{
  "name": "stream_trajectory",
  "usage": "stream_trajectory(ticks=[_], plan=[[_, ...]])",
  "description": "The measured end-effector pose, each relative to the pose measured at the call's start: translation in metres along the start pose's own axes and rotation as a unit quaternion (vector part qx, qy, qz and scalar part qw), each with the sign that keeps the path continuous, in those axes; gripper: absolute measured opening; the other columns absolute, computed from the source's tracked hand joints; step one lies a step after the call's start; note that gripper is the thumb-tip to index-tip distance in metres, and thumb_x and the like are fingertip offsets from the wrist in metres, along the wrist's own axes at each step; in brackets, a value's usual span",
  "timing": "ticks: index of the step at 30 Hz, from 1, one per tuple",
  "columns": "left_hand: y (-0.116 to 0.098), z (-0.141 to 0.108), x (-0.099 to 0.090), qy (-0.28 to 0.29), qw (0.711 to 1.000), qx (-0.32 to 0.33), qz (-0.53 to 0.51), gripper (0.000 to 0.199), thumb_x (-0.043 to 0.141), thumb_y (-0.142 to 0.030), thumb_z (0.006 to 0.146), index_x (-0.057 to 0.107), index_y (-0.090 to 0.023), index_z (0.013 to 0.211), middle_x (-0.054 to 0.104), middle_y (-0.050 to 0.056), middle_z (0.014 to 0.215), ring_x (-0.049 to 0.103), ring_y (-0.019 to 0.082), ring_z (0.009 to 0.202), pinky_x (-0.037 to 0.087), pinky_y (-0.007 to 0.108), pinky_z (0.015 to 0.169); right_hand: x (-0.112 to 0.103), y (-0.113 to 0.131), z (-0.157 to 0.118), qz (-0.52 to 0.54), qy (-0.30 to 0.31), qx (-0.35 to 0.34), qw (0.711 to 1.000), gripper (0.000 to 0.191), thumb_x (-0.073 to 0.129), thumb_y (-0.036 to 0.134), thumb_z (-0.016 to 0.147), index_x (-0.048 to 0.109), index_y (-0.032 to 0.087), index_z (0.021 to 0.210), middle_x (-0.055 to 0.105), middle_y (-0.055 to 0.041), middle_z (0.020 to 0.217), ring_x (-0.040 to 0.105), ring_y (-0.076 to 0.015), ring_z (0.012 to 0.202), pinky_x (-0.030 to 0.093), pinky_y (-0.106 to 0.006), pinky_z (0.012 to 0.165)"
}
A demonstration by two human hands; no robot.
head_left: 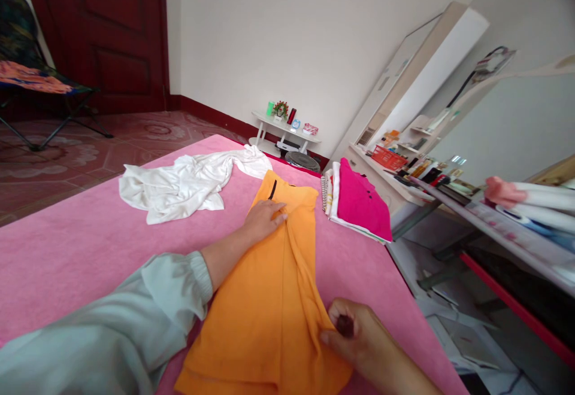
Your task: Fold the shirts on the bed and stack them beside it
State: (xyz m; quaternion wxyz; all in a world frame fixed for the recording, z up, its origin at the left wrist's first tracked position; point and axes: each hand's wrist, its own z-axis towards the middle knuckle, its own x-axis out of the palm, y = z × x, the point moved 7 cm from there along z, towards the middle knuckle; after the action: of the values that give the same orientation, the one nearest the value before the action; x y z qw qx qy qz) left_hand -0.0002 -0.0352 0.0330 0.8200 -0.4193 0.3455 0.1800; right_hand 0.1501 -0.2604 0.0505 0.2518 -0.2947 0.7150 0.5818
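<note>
An orange skirt (260, 299) lies lengthwise before me, its narrow waist end away from me and its wide hem close by. A short black strip (272, 190) shows near the waist. On the upper part of the cloth rests my left hand (264, 220), fingers stretched out, with thumb and forefinger slightly apart beside a long loose fold. My right hand (353, 332) is closed on the skirt's right edge near the hem, thumb against curled fingers. The edge is bunched slightly there.
The pink bedspread (81, 263) lies under everything. A crumpled white garment (184, 185) is at far left, and a folded stack with a magenta shirt (362, 203) on top at right. Beyond stand a cluttered dressing table (404, 185), a small white shelf (285, 124) and a folding chair (40, 81).
</note>
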Motion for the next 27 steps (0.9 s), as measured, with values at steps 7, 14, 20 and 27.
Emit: stream_trajectory(ticks=[7,14,20,27], plan=[[0.008,0.004,0.003,0.004,0.999,-0.011,-0.038,0.045,0.042,-0.044,0.089,0.055,-0.020,0.126,0.062,0.007,0.118,0.055,0.022,0.109,0.040,0.033,0.095,0.012,0.071,-0.007,0.150,0.025,-0.056,0.987,0.025,0.057,0.028,0.076,0.036,0.020,0.067,0.029,0.0078,0.060,0.028,-0.0062,0.054,0.023,-0.018,0.048],[0.009,0.004,-0.002,-0.012,0.996,-0.028,-0.087,0.046,0.043,-0.038,0.089,0.052,-0.017,0.129,0.065,0.008,0.110,0.059,0.021,0.101,0.044,0.030,0.089,0.079,0.078,-0.003,0.098,0.224,-0.066,0.967,0.021,0.065,0.027,0.069,0.059,0.019,0.087,0.050,0.0065,0.066,0.044,-0.0067,0.056,0.029,-0.017,0.049],[0.012,0.004,-0.002,-0.020,0.994,-0.051,-0.090,0.046,0.047,-0.035,0.087,0.053,-0.017,0.129,0.066,0.007,0.109,0.060,0.020,0.100,0.045,0.029,0.089,0.069,0.089,0.018,-0.041,0.170,-0.099,0.980,0.031,0.070,0.042,0.069,0.067,0.023,0.093,0.066,0.0034,0.072,0.056,-0.0104,0.061,0.032,-0.018,0.052],[0.023,0.018,0.001,0.003,0.976,-0.124,-0.177,0.042,0.058,-0.026,0.078,0.062,-0.024,0.120,0.070,0.002,0.097,0.063,0.018,0.085,0.046,0.028,0.079,0.097,0.079,0.029,-0.098,0.173,-0.170,0.965,0.044,0.067,0.033,0.069,0.062,0.025,0.112,0.067,0.0030,0.072,0.055,-0.0105,0.058,0.035,-0.018,0.054]])
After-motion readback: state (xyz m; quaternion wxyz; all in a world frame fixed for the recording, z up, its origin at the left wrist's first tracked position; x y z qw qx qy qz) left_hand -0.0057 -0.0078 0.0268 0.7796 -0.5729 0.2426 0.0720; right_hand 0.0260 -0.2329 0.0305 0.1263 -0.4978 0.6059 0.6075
